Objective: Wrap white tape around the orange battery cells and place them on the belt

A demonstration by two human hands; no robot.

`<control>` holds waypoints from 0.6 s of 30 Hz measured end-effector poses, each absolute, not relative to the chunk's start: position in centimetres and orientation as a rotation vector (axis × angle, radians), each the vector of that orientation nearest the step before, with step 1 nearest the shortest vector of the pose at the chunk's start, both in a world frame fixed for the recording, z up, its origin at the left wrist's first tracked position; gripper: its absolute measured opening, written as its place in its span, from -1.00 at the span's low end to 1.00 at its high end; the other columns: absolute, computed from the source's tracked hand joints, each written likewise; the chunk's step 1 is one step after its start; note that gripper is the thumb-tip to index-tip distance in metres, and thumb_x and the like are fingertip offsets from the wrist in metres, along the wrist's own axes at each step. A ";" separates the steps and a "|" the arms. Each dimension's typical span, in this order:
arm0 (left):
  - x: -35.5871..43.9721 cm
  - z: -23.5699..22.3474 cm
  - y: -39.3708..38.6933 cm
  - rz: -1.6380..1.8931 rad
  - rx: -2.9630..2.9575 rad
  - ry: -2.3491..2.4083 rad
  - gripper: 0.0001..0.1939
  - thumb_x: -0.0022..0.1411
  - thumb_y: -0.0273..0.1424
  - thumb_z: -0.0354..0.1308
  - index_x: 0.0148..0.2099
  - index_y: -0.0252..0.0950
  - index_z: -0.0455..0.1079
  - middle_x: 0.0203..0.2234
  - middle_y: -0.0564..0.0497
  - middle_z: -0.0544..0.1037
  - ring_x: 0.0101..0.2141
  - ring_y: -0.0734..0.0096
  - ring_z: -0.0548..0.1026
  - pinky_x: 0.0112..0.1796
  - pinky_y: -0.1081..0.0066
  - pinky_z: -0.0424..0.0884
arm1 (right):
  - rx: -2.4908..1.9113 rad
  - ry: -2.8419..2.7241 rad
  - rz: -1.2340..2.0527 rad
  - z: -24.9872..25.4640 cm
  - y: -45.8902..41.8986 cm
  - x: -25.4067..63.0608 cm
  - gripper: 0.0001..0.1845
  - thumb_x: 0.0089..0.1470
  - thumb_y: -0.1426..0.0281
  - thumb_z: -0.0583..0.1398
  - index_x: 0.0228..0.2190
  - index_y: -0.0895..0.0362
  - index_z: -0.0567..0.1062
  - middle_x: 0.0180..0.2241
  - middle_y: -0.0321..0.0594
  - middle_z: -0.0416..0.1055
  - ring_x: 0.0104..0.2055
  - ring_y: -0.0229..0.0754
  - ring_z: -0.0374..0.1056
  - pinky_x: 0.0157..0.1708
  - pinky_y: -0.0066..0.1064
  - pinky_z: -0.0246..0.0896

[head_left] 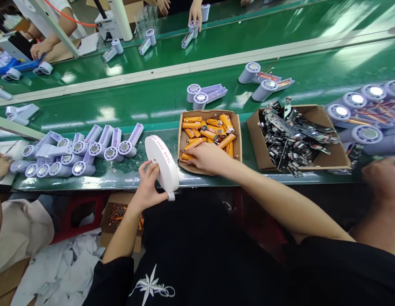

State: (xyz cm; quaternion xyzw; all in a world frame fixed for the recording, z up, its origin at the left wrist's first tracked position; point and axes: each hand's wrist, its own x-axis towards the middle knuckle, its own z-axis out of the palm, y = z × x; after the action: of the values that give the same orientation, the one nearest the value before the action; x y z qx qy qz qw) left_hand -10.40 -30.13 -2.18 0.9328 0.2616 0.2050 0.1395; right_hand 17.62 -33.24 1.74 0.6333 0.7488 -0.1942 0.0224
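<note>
My left hand [147, 187] is closed around a roll of white tape [163, 163] with pink printing, fingers in its core and thumb by the loose end. My right hand [208, 158] reaches into a small cardboard box [181, 166] of orange-wrapped batteries [213, 129]. Its fingers are curled at an orange battery [187, 157] near the left wall; the fingertips are partly hidden. To the left of the tape, lilac fan housings [127, 148] with long handles lie in a cluster on the green bench.
Circuit boards fill another cardboard box [347, 163] at the right, beside assembled lilac fans [368, 134]. Two pairs of housings lie on the green belt [159, 100]. Co-workers' hands show at both sides and across the line; one hand [195, 12] touches a housing. A red stool [68, 219] stands below.
</note>
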 end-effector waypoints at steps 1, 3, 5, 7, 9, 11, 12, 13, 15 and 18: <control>-10.5 -2.2 -30.2 0.580 2.689 0.762 -0.13 0.04 -0.14 0.42 0.30 -0.28 0.15 0.12 -0.18 0.35 0.30 0.08 0.13 0.36 0.08 0.13 | 1.935 2.312 -0.650 1.8 -32.9 17.9 -0.75 0.35 0.26 0.21 -0.14 0.16 0.61 -0.13 -0.03 0.58 -0.07 0.07 0.48 -0.20 -0.27 0.21; -10.5 -2.2 -30.2 0.566 2.680 0.778 -0.12 0.03 -0.13 0.42 0.30 -0.28 0.16 0.13 -0.19 0.35 0.31 0.07 0.13 0.36 0.07 0.13 | 1.917 2.331 -0.629 1.8 -32.4 18.2 -0.77 0.35 0.28 0.20 -0.16 0.14 0.62 -0.17 -0.06 0.58 -0.10 0.06 0.48 -0.24 -0.27 0.16; -10.3 -2.1 -30.1 0.558 2.681 0.784 -0.13 0.05 -0.13 0.40 0.31 -0.29 0.16 0.13 -0.19 0.35 0.32 0.06 0.11 0.37 0.07 0.14 | 1.952 2.352 -0.500 1.7 -32.2 18.1 -0.77 0.36 0.40 0.15 -0.15 0.14 0.63 -0.19 -0.02 0.56 -0.09 0.09 0.48 -0.25 -0.25 0.15; -10.1 -2.3 -30.1 0.544 2.691 0.782 -0.15 0.07 -0.11 0.38 0.30 -0.30 0.17 0.13 -0.20 0.36 0.32 0.06 0.12 0.37 0.06 0.13 | 1.971 2.375 -0.433 1.4 -32.5 17.7 -0.74 0.36 0.45 0.12 -0.15 0.15 0.64 -0.19 0.01 0.55 -0.08 0.10 0.47 -0.26 -0.24 0.15; -9.8 -2.6 -30.1 0.522 2.701 0.789 -0.19 0.07 -0.09 0.36 0.27 -0.31 0.20 0.12 -0.20 0.36 0.31 0.06 0.14 0.38 0.04 0.11 | 1.972 2.398 -0.419 1.1 -33.0 17.4 -0.73 0.39 0.44 0.12 -0.15 0.17 0.63 -0.16 0.04 0.55 -0.05 0.11 0.45 -0.26 -0.24 0.17; -9.4 -3.2 -30.3 0.521 2.705 0.797 -0.24 0.06 -0.09 0.35 0.21 -0.31 0.24 0.09 -0.20 0.37 0.30 0.06 0.15 0.40 0.02 0.07 | 1.955 2.468 -0.379 0.7 -33.4 17.4 -0.71 0.42 0.43 0.10 -0.10 0.20 0.62 -0.09 0.06 0.55 0.02 0.10 0.42 -0.21 -0.25 0.20; -9.2 -3.6 -30.5 0.537 2.702 0.807 -0.25 0.05 -0.10 0.36 0.20 -0.31 0.26 0.09 -0.20 0.37 0.31 0.05 0.14 0.41 0.02 0.06 | 1.942 2.521 -0.355 0.5 -33.5 17.5 -0.70 0.43 0.44 0.08 -0.08 0.22 0.62 -0.05 0.07 0.55 0.06 0.09 0.40 -0.16 -0.25 0.22; -9.1 -4.0 -30.7 0.562 2.700 0.829 -0.25 0.04 -0.11 0.36 0.21 -0.31 0.26 0.09 -0.20 0.37 0.32 0.03 0.12 0.41 0.01 0.05 | 1.928 2.578 -0.343 0.2 -33.5 17.7 -0.68 0.44 0.45 0.06 -0.07 0.23 0.61 -0.03 0.08 0.55 0.09 0.08 0.38 -0.10 -0.25 0.23; -8.7 -4.6 -31.0 0.635 2.705 0.929 -0.21 0.04 -0.13 0.37 0.25 -0.32 0.25 0.11 -0.23 0.36 0.33 -0.01 0.10 0.40 -0.03 0.06 | 1.943 2.660 -0.394 -0.1 -33.5 18.3 -0.71 0.41 0.47 0.09 -0.09 0.24 0.62 -0.06 0.07 0.56 0.08 0.05 0.37 0.00 -0.24 0.23; -8.5 -4.8 -30.8 0.647 2.700 1.146 -0.13 0.06 -0.16 0.36 0.35 -0.37 0.22 0.17 -0.27 0.34 0.32 -0.10 0.07 0.37 -0.10 0.08 | 2.237 2.639 -0.666 0.0 -33.6 19.6 -0.80 0.28 0.43 0.26 -0.11 0.20 0.65 -0.13 -0.04 0.59 -0.02 0.01 0.43 0.05 -0.21 0.26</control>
State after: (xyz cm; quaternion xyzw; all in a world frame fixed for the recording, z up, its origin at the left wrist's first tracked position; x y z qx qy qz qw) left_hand -8.48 -30.84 -4.80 0.8968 0.3805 0.2149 0.0691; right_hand 19.60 -33.65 -0.01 0.6234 0.7354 -0.1856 -0.1898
